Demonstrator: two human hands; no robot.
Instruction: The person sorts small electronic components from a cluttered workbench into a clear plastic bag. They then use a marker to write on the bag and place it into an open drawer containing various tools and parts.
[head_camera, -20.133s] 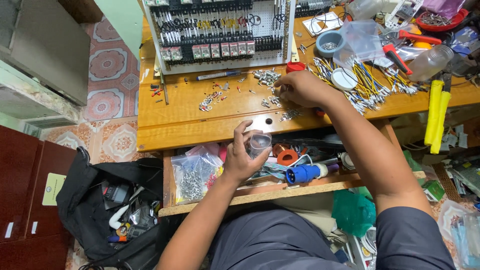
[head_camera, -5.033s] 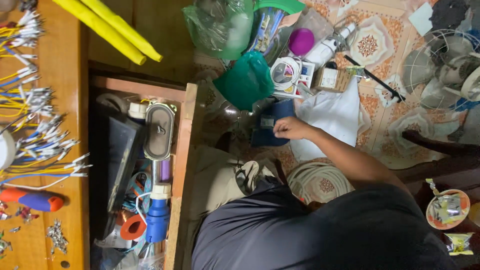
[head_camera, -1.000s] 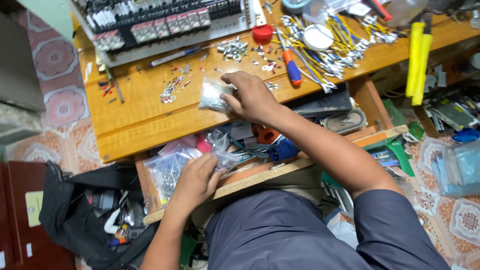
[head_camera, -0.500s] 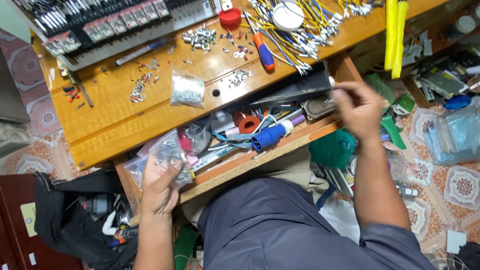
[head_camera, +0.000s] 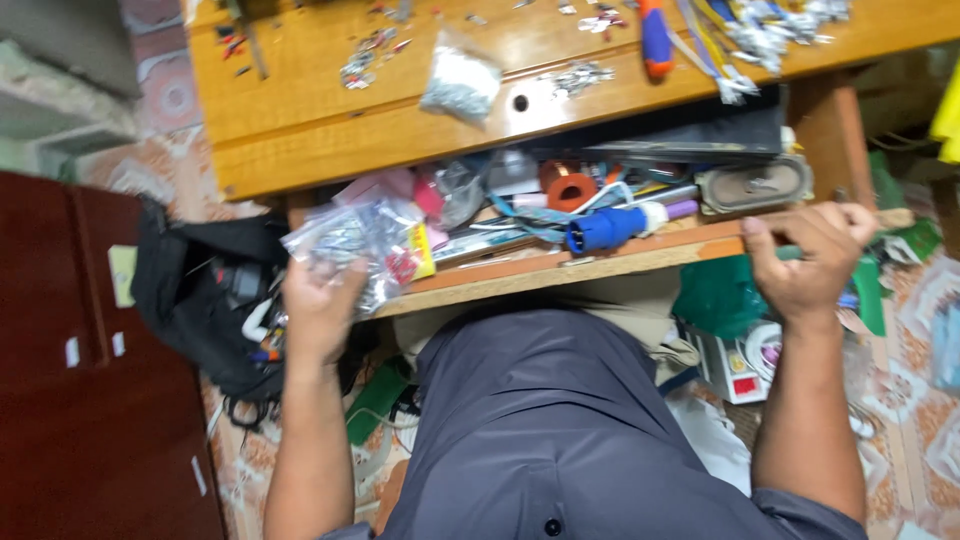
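My left hand (head_camera: 322, 305) holds a clear plastic bag of small metal parts (head_camera: 360, 235) at the left end of the open wooden drawer (head_camera: 600, 265). My right hand (head_camera: 808, 258) grips the drawer's front edge at its right end. The drawer is crammed with clutter, including a blue plug connector (head_camera: 605, 228), an orange tape roll (head_camera: 572, 190) and an oval speaker (head_camera: 752, 185). A small clear bag of metal bits (head_camera: 460, 85) lies on the wooden desk top (head_camera: 320, 130) above the drawer.
An orange-handled screwdriver (head_camera: 655, 35), loose terminals and wire ends lie on the desk. A black bag (head_camera: 205, 290) full of cables sits on the floor at my left beside a dark red cabinet (head_camera: 90, 400). Green bags and a small white box lie on the floor at my right.
My right hand has come down from inside the drawer onto its front edge. My left hand still holds the bag of parts. The view has tilted down and left.
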